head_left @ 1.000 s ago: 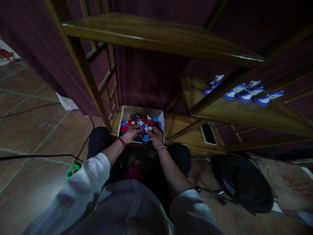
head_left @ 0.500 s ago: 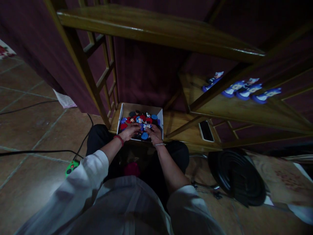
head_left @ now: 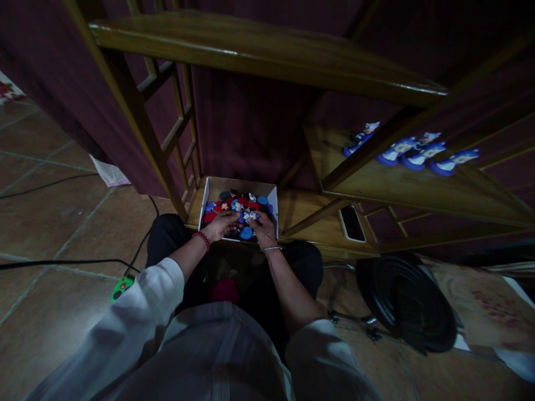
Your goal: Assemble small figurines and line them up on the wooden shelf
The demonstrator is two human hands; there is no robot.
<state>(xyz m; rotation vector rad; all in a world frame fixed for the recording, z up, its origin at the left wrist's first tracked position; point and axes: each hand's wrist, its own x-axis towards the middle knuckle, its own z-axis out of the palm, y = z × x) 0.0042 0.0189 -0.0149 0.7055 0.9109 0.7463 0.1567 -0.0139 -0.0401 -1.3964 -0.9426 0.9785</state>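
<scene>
A shallow white box (head_left: 273, 196) full of small figurines on red, blue and dark round bases rests on the low wooden ledge. Over it, my left hand (head_left: 223, 224) and my right hand (head_left: 263, 229) come close together. Between their fingertips is a small white-and-blue figurine (head_left: 251, 215), pinched from both sides. Its base is partly covered by my fingers. A loose blue round base (head_left: 246, 233) shows just below the hands.
Several figurines on blue bases stand on the wooden shelf (head_left: 376, 181) at right. A phone (head_left: 352, 224) lies on the ledge. Wooden bars (head_left: 267, 53) cross above. A black round seat (head_left: 412, 303) is at lower right; a green object (head_left: 122, 288) and cables lie on the floor.
Both hands stay over the box with the figurine between them, the fingers shifting only slightly. The whole view has moved a little.
</scene>
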